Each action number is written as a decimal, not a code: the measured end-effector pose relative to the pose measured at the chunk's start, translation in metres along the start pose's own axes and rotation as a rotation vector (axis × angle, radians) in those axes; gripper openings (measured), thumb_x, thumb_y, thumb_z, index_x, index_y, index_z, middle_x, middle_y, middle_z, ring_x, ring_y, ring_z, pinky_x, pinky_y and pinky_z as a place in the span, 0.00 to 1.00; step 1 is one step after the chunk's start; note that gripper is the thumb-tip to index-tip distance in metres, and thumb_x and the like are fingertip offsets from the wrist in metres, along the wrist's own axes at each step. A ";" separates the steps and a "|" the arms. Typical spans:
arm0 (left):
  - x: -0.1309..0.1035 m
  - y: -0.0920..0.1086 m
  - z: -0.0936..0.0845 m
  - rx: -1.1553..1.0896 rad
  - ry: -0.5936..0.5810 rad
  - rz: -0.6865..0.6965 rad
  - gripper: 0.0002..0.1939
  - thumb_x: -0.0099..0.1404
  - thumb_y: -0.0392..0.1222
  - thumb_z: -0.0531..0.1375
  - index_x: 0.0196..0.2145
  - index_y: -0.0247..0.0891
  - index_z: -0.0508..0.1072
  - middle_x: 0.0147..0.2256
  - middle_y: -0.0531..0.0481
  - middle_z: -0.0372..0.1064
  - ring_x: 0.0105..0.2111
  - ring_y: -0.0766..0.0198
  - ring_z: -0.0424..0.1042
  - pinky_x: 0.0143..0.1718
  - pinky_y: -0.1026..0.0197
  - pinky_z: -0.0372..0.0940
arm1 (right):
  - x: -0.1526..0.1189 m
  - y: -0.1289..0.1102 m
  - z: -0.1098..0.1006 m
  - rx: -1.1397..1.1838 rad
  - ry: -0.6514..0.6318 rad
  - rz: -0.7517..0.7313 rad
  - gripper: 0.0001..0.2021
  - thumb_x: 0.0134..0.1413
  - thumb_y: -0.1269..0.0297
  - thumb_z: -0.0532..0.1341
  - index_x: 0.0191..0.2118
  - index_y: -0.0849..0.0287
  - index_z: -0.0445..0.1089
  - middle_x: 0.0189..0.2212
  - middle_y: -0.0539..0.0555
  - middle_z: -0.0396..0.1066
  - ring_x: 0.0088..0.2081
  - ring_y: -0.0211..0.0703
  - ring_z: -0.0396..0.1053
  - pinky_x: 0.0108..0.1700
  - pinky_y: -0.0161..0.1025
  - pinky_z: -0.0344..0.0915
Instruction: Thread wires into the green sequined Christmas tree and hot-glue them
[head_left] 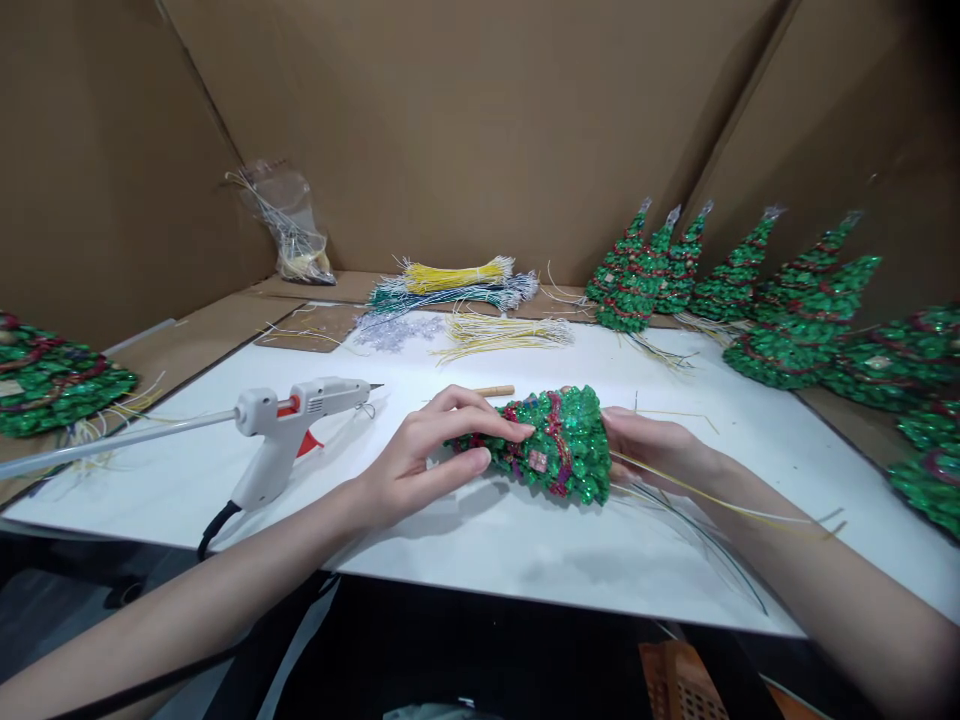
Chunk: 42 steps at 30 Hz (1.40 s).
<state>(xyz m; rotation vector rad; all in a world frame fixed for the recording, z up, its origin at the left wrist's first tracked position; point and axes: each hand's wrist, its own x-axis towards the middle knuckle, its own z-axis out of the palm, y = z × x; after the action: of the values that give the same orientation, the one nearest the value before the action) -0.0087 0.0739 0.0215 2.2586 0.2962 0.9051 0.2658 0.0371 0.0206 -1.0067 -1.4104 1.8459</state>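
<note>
A small green glittery Christmas tree [574,440] with red garland lies on its side over the white board, its wide base to the right. My left hand [442,445] is closed round its narrow upper end, thumb and fingers on the near and top sides. At the base, my right hand [660,450] grips the rim, with some of its fingers hidden behind and under the tree. Thin yellow, white and green wires [705,495] trail from the base past my right wrist.
A white glue gun [274,440] stands at the left, its cord running off the near edge. Wire bundles [457,280] and clear snowflake-like pieces [397,332] lie behind. Several finished-looking trees [795,320] line the right; another tree [60,385] sits far left. Cardboard walls [480,130] enclose the board.
</note>
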 end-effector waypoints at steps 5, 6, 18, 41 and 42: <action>0.001 0.002 0.000 0.002 -0.002 0.011 0.17 0.69 0.38 0.55 0.53 0.41 0.73 0.50 0.46 0.73 0.52 0.56 0.63 0.58 0.51 0.58 | 0.003 0.011 -0.006 -0.031 -0.012 -0.051 0.25 0.48 0.38 0.64 0.30 0.60 0.68 0.12 0.43 0.52 0.18 0.32 0.46 0.24 0.35 0.44; 0.002 0.003 0.000 0.011 -0.004 0.010 0.17 0.69 0.38 0.54 0.53 0.42 0.73 0.50 0.46 0.73 0.52 0.56 0.63 0.58 0.51 0.59 | 0.003 0.012 -0.007 -0.033 -0.015 -0.056 0.25 0.47 0.38 0.64 0.29 0.60 0.67 0.13 0.43 0.52 0.18 0.32 0.46 0.24 0.35 0.44; 0.001 0.000 0.001 0.041 -0.037 0.013 0.17 0.70 0.38 0.53 0.54 0.43 0.72 0.53 0.51 0.72 0.53 0.57 0.61 0.61 0.51 0.55 | 0.004 0.009 -0.003 -0.043 -0.036 -0.044 0.29 0.44 0.34 0.64 0.32 0.62 0.68 0.12 0.40 0.48 0.16 0.30 0.43 0.20 0.35 0.41; -0.001 -0.006 0.001 -0.049 -0.041 0.011 0.17 0.71 0.39 0.53 0.55 0.40 0.72 0.54 0.48 0.72 0.52 0.56 0.61 0.57 0.52 0.57 | 0.002 0.011 -0.011 -0.071 -0.103 -0.125 0.26 0.54 0.40 0.60 0.30 0.63 0.69 0.15 0.42 0.50 0.17 0.29 0.46 0.20 0.33 0.46; -0.001 -0.008 0.001 -0.082 -0.036 0.002 0.17 0.71 0.40 0.53 0.55 0.40 0.72 0.54 0.47 0.71 0.52 0.55 0.61 0.57 0.51 0.58 | 0.002 0.011 -0.012 -0.086 -0.114 -0.124 0.26 0.55 0.39 0.60 0.30 0.63 0.69 0.15 0.41 0.50 0.17 0.29 0.45 0.20 0.32 0.46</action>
<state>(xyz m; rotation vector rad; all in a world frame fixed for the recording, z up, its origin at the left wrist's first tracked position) -0.0083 0.0787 0.0151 2.1977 0.2368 0.8609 0.2745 0.0417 0.0073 -0.8467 -1.5942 1.7896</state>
